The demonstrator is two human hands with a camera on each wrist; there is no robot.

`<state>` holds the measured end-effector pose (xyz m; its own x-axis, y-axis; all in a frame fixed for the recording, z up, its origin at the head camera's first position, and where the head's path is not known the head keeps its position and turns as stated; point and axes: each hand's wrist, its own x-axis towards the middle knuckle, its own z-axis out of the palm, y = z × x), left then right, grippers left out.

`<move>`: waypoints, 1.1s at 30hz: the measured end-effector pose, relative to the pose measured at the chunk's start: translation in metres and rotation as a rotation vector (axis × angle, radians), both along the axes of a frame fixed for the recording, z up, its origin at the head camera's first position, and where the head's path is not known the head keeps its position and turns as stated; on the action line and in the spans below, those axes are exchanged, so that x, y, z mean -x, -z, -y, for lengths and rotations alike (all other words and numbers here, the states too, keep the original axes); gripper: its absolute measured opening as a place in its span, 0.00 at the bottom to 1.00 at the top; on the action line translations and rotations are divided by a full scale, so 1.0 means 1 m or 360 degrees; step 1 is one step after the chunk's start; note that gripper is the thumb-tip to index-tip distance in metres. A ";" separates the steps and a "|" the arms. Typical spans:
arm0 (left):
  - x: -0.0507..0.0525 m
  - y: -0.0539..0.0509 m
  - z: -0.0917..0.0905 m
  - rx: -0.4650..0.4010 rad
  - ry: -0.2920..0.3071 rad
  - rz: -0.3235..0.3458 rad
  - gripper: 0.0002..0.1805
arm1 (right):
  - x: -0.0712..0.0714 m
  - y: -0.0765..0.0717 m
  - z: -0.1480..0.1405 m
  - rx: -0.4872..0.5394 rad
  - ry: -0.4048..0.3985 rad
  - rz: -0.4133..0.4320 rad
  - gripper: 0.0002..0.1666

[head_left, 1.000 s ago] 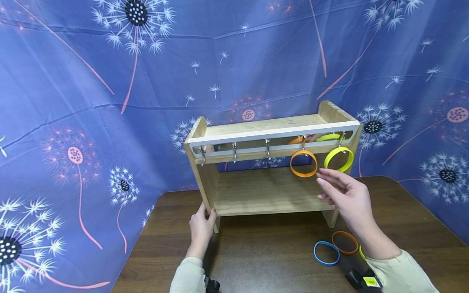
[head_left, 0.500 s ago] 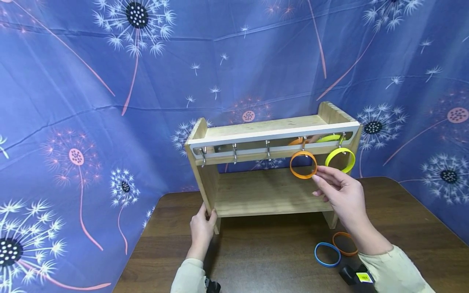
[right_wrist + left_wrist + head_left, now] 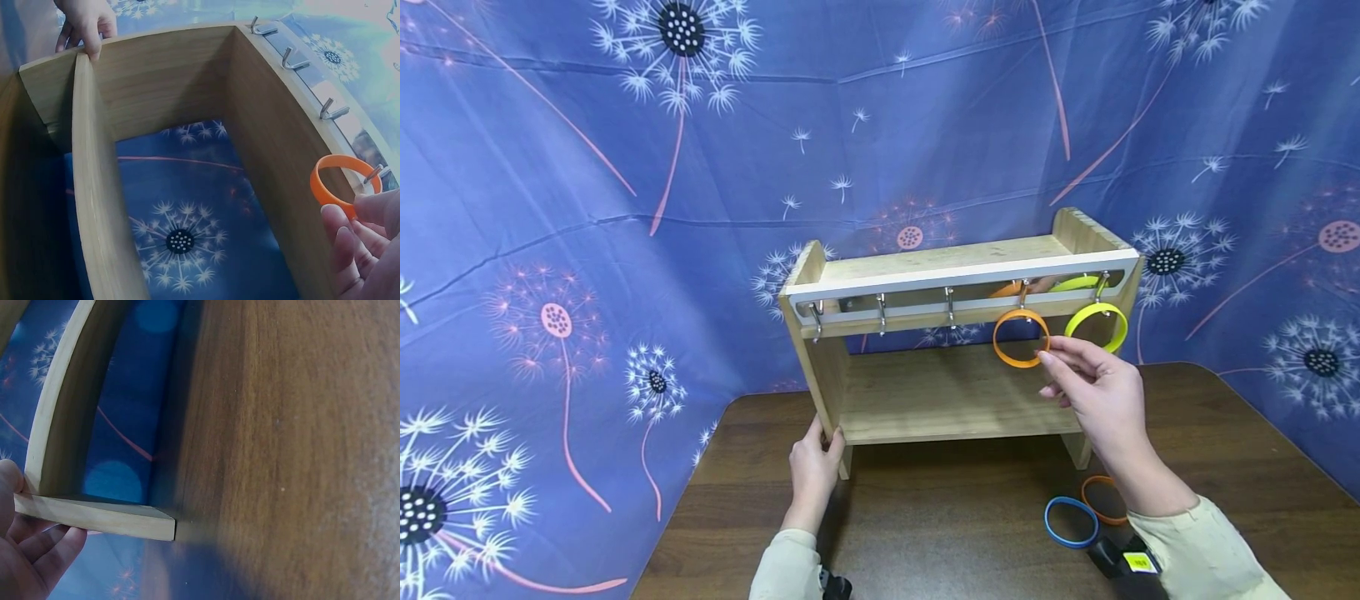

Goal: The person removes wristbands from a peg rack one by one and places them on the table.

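Note:
My left hand (image 3: 811, 471) grips the lower left side panel of a small wooden shelf (image 3: 955, 387). In the left wrist view, its thumb and fingers lie on both sides of the panel (image 3: 125, 520). An orange silicone wristband (image 3: 1017, 363) hangs from a metal hook on the shelf's front rail. My right hand (image 3: 1105, 396) pinches that band's lower right edge between thumb and fingers; the right wrist view shows the orange wristband (image 3: 317, 184) still around its hook. Just right of it, a yellow wristband (image 3: 1123, 332) hangs on the end hook, partly behind my right hand.
Bare hooks, one of them a middle hook (image 3: 882, 314), line the rail to the left. A blue wristband (image 3: 1048, 527) and a darker orange wristband (image 3: 1103, 478) lie on the brown table (image 3: 925, 533) near my right forearm. A patterned blue cloth (image 3: 850, 108) hangs behind.
My right hand has moved slightly left, from between the two hanging wristbands onto the orange one's edge. A yellow wristband on the table is now hidden by the right forearm. My left hand stays put.

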<state>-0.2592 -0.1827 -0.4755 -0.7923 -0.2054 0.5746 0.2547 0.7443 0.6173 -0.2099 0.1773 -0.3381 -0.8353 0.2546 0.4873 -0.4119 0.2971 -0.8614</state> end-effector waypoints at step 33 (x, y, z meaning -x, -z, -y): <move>0.002 0.003 0.000 -0.0016 -0.0011 0.0023 0.04 | -0.008 -0.005 0.001 0.0226 -0.0055 -0.0124 0.16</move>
<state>-0.2616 -0.1828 -0.4789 -0.7990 -0.2169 0.5609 0.2404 0.7397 0.6285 -0.2022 0.1767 -0.3331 -0.8060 0.2974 0.5118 -0.4868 0.1590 -0.8589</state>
